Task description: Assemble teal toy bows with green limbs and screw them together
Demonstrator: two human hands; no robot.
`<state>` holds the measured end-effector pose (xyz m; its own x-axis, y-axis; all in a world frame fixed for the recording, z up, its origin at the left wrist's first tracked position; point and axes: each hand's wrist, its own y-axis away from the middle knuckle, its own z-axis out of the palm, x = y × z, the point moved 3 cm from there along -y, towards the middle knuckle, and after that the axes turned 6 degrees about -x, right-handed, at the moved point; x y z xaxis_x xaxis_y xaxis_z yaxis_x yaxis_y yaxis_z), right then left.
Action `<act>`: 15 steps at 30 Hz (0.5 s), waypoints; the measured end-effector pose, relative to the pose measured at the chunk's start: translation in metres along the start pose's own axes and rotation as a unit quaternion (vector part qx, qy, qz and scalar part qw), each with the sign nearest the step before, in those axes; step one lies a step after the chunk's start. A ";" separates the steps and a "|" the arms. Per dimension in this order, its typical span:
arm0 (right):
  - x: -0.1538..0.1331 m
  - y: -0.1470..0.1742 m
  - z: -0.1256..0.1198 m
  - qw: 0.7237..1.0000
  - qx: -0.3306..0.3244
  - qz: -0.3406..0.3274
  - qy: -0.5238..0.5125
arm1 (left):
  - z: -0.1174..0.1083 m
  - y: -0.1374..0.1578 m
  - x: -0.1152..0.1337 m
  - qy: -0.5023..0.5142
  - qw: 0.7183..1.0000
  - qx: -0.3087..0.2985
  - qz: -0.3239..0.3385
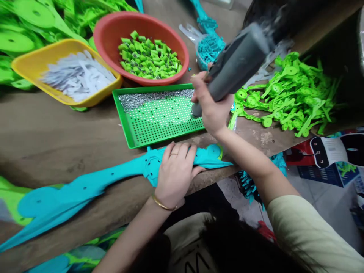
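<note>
A long blue plastic piece (125,168), shaped like a toy weapon with pointed ends, lies along the table's near side. My left hand (178,167) rests across it near its right part, fingers together over the top and thumb along the near side. My right hand (213,108) is wrapped round a grey cylindrical power screwdriver (239,60), held tilted. The tool's lower end is over the right side of a green perforated tray (129,132). Small silver screws (148,99) are heaped along the tray's far side. The fine tip of the tool cannot be made out.
A red bowl (99,36) of small green parts and a yellow tray (21,64) of white strips stand behind. A clear tub of blue bits (210,49) is farther right. Green plastic parts are piled at right (290,94) and far left (36,15).
</note>
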<state>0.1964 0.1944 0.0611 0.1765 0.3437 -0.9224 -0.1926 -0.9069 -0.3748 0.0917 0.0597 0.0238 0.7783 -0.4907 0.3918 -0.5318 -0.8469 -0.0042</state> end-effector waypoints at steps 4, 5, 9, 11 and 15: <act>0.019 0.005 0.012 1.000 -0.028 -0.006 -0.014 | -0.001 0.001 -0.003 -0.012 1.000 -0.001 0.002; 0.020 0.008 0.012 0.999 -0.034 -0.001 -0.018 | 0.000 0.001 -0.003 -0.016 1.000 -0.002 0.001; 0.020 0.012 0.011 0.999 -0.042 0.006 -0.028 | 0.000 0.002 -0.003 -0.024 1.000 -0.005 0.006; 0.014 0.011 0.012 0.998 -0.048 -0.005 -0.029 | -0.002 0.002 -0.003 -0.027 1.000 -0.010 0.009; -0.014 0.008 0.002 0.994 -0.042 -0.061 -0.082 | 0.000 0.002 0.010 -0.038 0.999 -0.004 0.007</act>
<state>0.1907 0.1828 0.0710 0.0316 0.4808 -0.8763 -0.0968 -0.8711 -0.4815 0.0982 0.0533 0.0274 0.7931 -0.5174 0.3214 -0.5459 -0.8378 -0.0017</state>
